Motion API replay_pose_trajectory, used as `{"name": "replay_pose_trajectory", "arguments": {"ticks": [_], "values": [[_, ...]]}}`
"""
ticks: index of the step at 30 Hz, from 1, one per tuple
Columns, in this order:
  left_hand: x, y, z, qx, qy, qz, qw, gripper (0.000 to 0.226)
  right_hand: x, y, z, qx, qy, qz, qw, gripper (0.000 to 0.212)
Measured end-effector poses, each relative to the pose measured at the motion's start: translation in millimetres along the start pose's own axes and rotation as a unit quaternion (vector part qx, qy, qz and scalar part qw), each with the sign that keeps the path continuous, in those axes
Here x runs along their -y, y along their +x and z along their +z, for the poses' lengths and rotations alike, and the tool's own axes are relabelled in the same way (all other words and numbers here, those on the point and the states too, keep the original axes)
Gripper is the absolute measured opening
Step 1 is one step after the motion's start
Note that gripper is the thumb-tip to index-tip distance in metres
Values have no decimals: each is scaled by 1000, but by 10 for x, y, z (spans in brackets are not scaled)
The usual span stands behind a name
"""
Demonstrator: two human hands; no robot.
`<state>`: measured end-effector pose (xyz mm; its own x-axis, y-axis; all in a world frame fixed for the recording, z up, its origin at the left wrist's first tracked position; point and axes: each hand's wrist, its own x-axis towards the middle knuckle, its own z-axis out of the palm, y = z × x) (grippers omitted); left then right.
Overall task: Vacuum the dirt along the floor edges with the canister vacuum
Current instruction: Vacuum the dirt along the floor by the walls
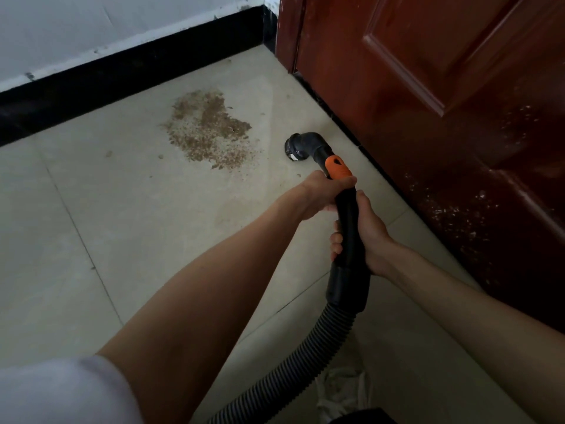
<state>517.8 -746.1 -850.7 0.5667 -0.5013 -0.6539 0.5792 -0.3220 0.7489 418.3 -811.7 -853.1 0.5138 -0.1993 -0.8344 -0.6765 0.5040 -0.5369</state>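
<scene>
A patch of brown dirt point(208, 130) lies on the pale tiled floor close to the black skirting board point(122, 78). The black vacuum handle point(347, 221) has an orange slider point(337, 168) and ends in a bent nozzle point(301, 146) that hovers just right of the dirt, near the door's foot. My left hand point(321, 194) grips the handle just below the orange slider. My right hand point(363, 231) grips the handle lower down. The ribbed hose point(299, 359) runs down to the bottom edge. The canister is out of view.
A dark red wooden door point(443, 102) fills the right side, with a dark threshold strip point(339, 120) along its foot. A white wall point(91, 29) rises above the skirting. A crumpled white cloth point(342, 390) lies beside the hose.
</scene>
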Motion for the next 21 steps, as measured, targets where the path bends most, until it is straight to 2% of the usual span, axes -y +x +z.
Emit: {"name": "replay_pose_trajectory", "arguments": {"ticks": [4, 10, 17, 21], "values": [[-11, -56, -160, -5, -46, 6, 999, 40, 54, 1, 136, 7, -25, -2, 1000, 67], [-58, -111, -559, -60, -63, 27, 996, 41, 154, 76, 555, 32, -62, -13, 998, 68], [-78, -65, -761, -122, 55, 33, 991, 42, 63, 166, 905, 13, -6, -24, 1000, 65], [-90, 4, -815, -128, 90, 27, 987, 43, 63, 250, 974, 9, 21, -7, 1000, 66]]}}
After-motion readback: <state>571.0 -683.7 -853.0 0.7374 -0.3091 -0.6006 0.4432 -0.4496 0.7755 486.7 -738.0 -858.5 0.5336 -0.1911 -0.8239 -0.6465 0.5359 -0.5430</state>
